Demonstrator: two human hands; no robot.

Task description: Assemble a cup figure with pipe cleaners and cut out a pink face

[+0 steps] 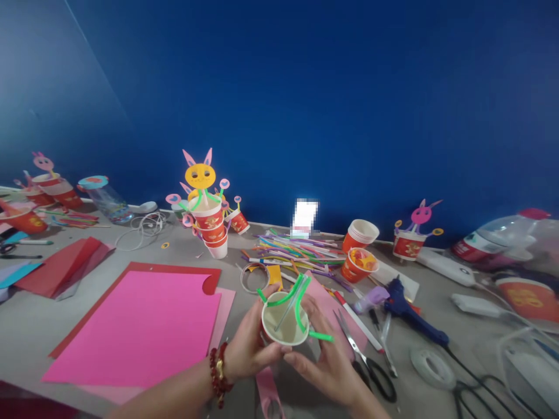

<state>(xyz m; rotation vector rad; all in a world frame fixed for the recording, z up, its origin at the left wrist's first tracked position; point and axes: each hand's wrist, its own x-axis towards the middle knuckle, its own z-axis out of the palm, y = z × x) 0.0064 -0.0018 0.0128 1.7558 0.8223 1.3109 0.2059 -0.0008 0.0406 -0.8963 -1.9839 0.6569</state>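
Between my two hands is a paper cup (286,334), its open mouth tilted toward me. Bent green straws (300,302) run from inside it, with ends poking out past the rim on both sides, and a thin greyish stick leans inside. My left hand (250,343), with red beads at the wrist, wraps the cup's left side. Fingers of my right hand (325,355) curl round its right side, the thumb near the front rim. Just right of that hand lie scissors (358,349) with black handles. A pink paper strip (267,387) lies below the cup.
Pink sheets (144,326) cover the left. Behind are stacked cups with a yellow bunny face (200,175), a straw pile (297,253) and a bright phone (304,217). At right are a blue glue gun (410,314), a tape roll (432,368), cables and a bottle (493,235).
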